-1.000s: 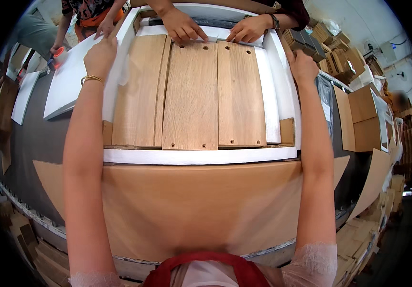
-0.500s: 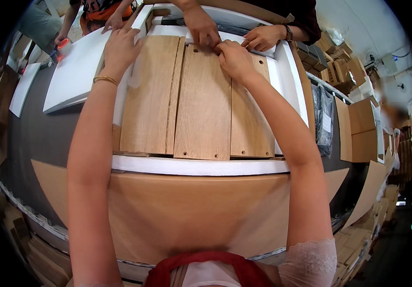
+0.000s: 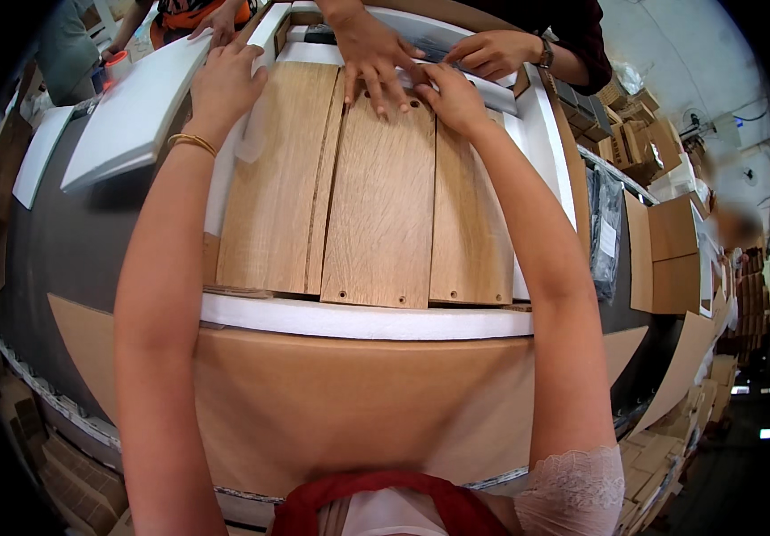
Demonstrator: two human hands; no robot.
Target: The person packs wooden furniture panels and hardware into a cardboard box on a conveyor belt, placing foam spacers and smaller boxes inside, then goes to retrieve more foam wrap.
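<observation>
Wood-grain panels lie side by side in a carton lined with white foam; the middle panel [image 3: 380, 205] has holes near its ends. My left hand [image 3: 227, 82] rests at the carton's far left corner, fingers stretched over the foam edge, beside a white board [image 3: 139, 116]. At the far end of the panels is my right hand [image 3: 456, 96], bent fingers and thumb apart, touching around the middle and right panel [image 3: 465, 214]. A co-worker's spread hand [image 3: 371, 58] lies on the middle panel, next to my right fingers; their other hand [image 3: 492, 54] is just beyond.
A cardboard flap [image 3: 367, 402] hangs on my side of the white foam strip [image 3: 358, 317]. Another person's hand [image 3: 219, 22] holds the white board's far end. Black plastic-wrapped parts [image 3: 605, 232] and an open cardboard box [image 3: 675, 255] stand right, on the dark work surface [image 3: 63, 232].
The co-worker's hand has opened flat onto the middle panel. My right fingers have loosened at the far end. The white board has shifted left, its near end lower; my left hand stays put.
</observation>
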